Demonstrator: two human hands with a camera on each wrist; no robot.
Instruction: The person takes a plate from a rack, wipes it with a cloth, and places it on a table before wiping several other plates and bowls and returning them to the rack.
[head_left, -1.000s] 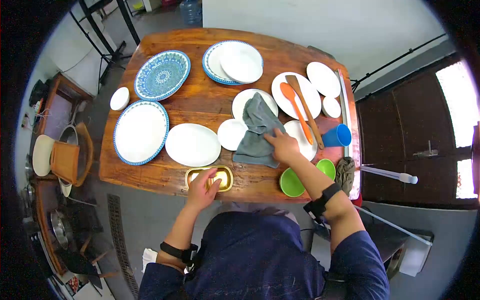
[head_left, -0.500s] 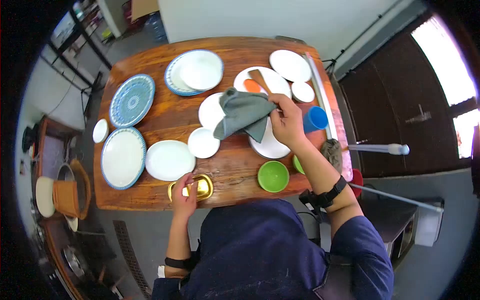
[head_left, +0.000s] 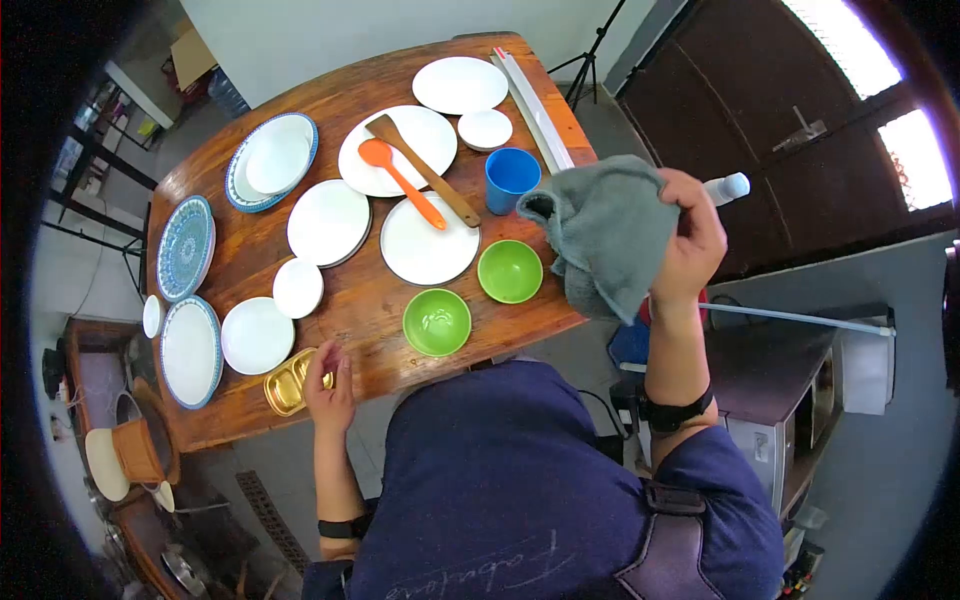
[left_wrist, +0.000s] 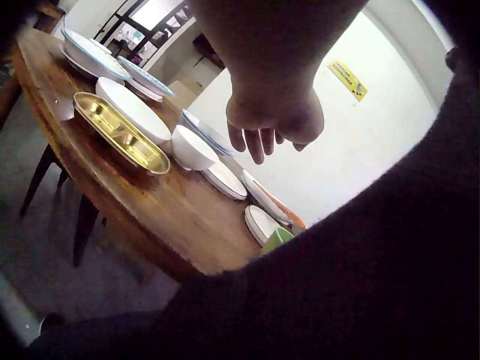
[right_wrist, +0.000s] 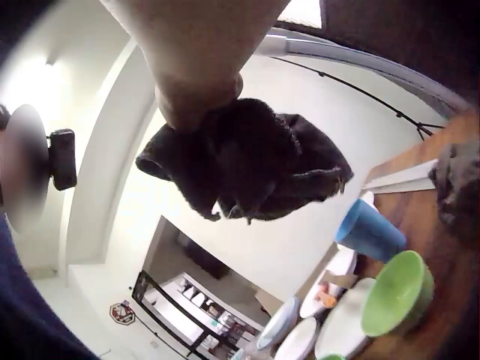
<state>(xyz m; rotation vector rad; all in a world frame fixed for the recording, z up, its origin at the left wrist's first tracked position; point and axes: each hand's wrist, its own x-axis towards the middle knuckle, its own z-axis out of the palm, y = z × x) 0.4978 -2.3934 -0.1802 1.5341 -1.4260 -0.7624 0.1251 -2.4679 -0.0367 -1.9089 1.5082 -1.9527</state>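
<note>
My right hand (head_left: 695, 245) grips a grey-green cloth (head_left: 612, 235) by its edge, raised over the table's right side. Loose folds of it hang down, and it looks dark in the right wrist view. A blue cup (head_left: 511, 180) and two green bowls (head_left: 437, 322) stand to the left of the cloth. My left hand (head_left: 330, 392) hovers at the front edge with relaxed fingers and holds nothing. Beside it lies a gold divided tray (head_left: 284, 388), overlapped by the fingers in the head view; the left wrist view shows the hand apart from it.
An orange spoon (head_left: 402, 184) and a wooden spatula (head_left: 425, 172) lie across white plates. Blue-rimmed plates (head_left: 191, 352) line the left side, with a small white bowl (head_left: 153, 316). A long white strip (head_left: 535, 112) runs along the right edge. A crumpled dark cloth (right_wrist: 457, 180) sits near it.
My right hand has lifted the cloth off the plates and carried it right, uncovering the plates beneath. The head view has turned to the right. My left hand stays by the gold tray.
</note>
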